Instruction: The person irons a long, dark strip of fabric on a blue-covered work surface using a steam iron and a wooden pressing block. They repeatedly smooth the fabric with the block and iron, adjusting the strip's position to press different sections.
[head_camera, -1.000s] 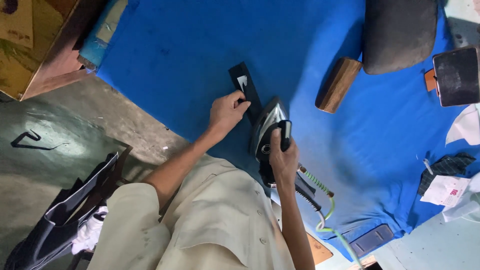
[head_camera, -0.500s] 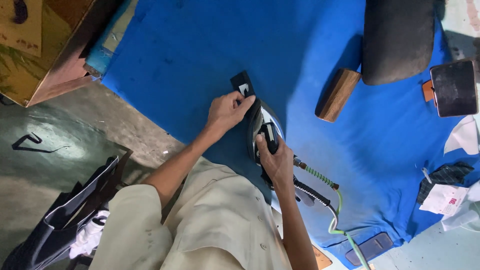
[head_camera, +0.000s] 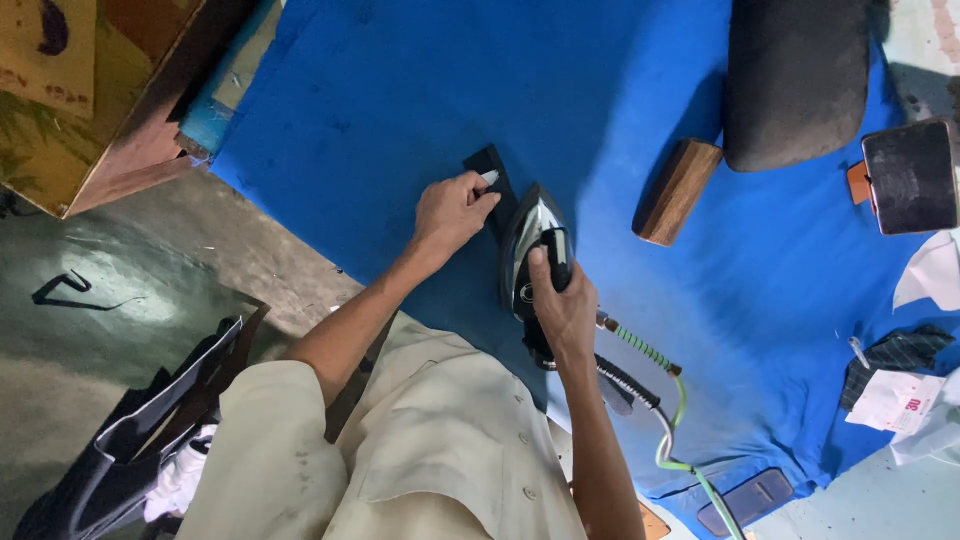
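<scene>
Gripping the black handle of a steam iron (head_camera: 530, 255), the right hand (head_camera: 562, 312) is clenched around it from behind, the thumb laid along the top of the handle. The iron is a narrow, pointed one with a shiny silver body and a dark grip, its nose aimed away from the person, and it sits flat on the blue cloth (head_camera: 400, 110) that covers the work table. Just beside the iron's nose, to its left, lies a small strip of black fabric (head_camera: 488, 165); it is flat, roughly rectangular and set at a slant, with a little white patch showing at the fingertips. The left hand (head_camera: 452, 210) presses down on that strip with curled fingers, pinching its near end against the cloth, so the strip is partly hidden under the hand. From the back of the iron a black hose and a green, spring-wrapped cord (head_camera: 660, 370) trail off to the right and toward the person. To the right of the iron, well apart from it, a wooden block (head_camera: 678, 192) lies on the cloth, and beyond that block rests a large dark padded cushion (head_camera: 795, 80). The person wears a pale cream shirt (head_camera: 420, 450) with buttons.
</scene>
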